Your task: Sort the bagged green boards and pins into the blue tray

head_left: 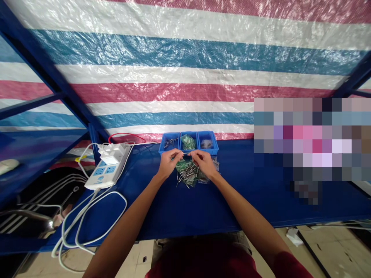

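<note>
My left hand (169,161) and my right hand (203,160) meet above the blue table, fingertips pinched on the two ends of a thin, light rod (186,154). Its exact kind is too small to make out. Just below the hands lies a loose pile of slim metal rods (188,177) on a green-tinted plastic bag. Beside the pile, partly under my right hand, is a small clear bag (203,180). Right behind my fingers stands a blue three-part bin (188,150); short metal rods, a green bag and small greyish pieces sit in its left, middle and right compartments.
A white power strip (106,170) with plugged-in adapters lies on the table (179,216) to the left, its cable (84,210) looping over the front edge. A striped plastic sheet (185,73) hangs behind. Blue frame posts (55,73) flank the table. A blurred area covers the right.
</note>
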Demonstrator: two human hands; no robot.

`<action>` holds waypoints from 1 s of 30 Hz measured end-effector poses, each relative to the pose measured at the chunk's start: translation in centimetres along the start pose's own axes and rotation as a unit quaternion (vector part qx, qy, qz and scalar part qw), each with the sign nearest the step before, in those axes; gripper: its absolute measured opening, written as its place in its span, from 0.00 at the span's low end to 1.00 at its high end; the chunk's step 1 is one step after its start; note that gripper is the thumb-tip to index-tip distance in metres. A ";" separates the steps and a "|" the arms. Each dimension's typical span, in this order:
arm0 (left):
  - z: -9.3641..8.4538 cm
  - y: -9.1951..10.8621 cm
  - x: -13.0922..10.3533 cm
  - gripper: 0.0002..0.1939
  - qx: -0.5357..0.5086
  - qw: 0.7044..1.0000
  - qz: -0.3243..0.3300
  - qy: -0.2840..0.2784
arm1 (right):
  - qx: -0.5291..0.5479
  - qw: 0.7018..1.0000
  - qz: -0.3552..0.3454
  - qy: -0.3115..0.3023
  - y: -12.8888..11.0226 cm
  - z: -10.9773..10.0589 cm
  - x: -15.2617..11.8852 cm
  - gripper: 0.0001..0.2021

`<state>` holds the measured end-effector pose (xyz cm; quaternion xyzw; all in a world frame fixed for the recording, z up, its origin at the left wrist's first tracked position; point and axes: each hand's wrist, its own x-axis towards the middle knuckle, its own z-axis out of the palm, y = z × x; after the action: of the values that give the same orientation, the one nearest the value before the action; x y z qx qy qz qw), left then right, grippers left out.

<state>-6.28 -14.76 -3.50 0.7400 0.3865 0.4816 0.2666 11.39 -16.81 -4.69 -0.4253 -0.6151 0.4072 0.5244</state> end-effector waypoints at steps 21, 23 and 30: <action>-0.8 -2.6 0.4 0.11 0.341 0.938 0.046 0.027 | -0.467 0.870 -0.012 -0.160 0.1 -1.3 0.0 0.14; -0.7 -2.6 0.4 0.11 0.328 0.943 0.053 0.008 | -0.471 0.866 -0.011 -0.168 0.0 -1.3 0.0 0.12; -0.3 -2.3 0.2 0.13 0.301 0.949 0.079 -0.040 | -0.452 0.876 -0.033 -0.166 0.5 -1.3 0.2 0.04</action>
<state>-7.23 -13.32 -5.05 0.8330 0.4425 0.3321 0.0078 12.69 -16.35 -4.95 -0.5216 -0.8240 0.1314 0.1782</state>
